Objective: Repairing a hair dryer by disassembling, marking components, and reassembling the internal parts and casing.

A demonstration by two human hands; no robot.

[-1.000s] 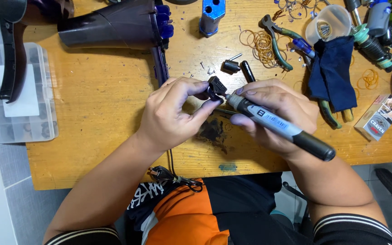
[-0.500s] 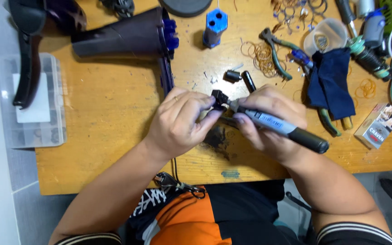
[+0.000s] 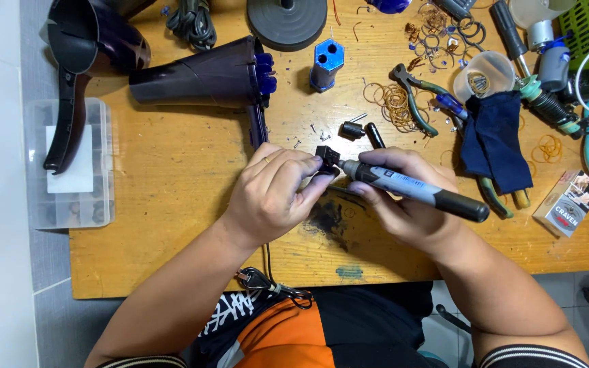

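Closest in, an orange and black lap and a loop of black cord (image 3: 267,283) hang at the near edge of the wooden workbench (image 3: 172,204). Just above, the left hand (image 3: 270,194) is closed around a small black plastic part (image 3: 326,158), thumb and fingertips pinching it so only its top corner shows. The right hand (image 3: 403,204) is wrapped around a grey pen-style electric screwdriver (image 3: 410,187), its tip pressed right against that part, both held a little above a dark stain (image 3: 325,221) on the wood. Here's the risk: the part is tiny and held freehand, so if the tip is not seated square it could skid off and jab the left fingertips, or twist the part out of the pinch. A freed screw would likely drop among the loose screws (image 3: 315,129) already scattered just beyond and be hard to pick out. Further up lie two short black cylinders (image 3: 363,131), then a purple hair dryer body (image 3: 206,71) with its nozzle end toward the hands, a blue hexagonal bit holder (image 3: 326,65), pliers (image 3: 414,95) on a heap of rubber bands, and a dark blue cloth (image 3: 495,140). Off left sits a clear compartment box (image 3: 69,163); at the far edge, a round black base (image 3: 286,20).
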